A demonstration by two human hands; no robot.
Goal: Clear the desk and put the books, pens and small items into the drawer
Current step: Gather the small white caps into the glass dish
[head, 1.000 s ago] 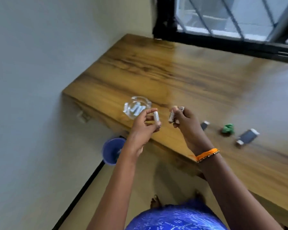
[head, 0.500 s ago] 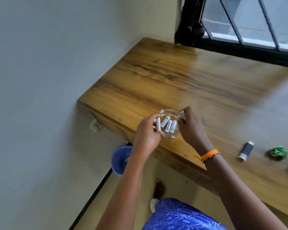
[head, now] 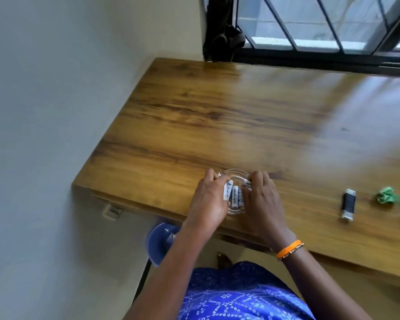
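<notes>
Down at the desk's near edge, towards its left corner, a clear glass dish holds several white batteries (one label reads "HeyBright"). The left hand and right hand curl round the dish's left and right sides, each also pinching a white battery at its fingertips. Further right along the near edge lie a black USB stick and a crumpled green scrap, well apart from the dish.

Brown wood-grain desk — white batteries, orange bracelet.
</notes>
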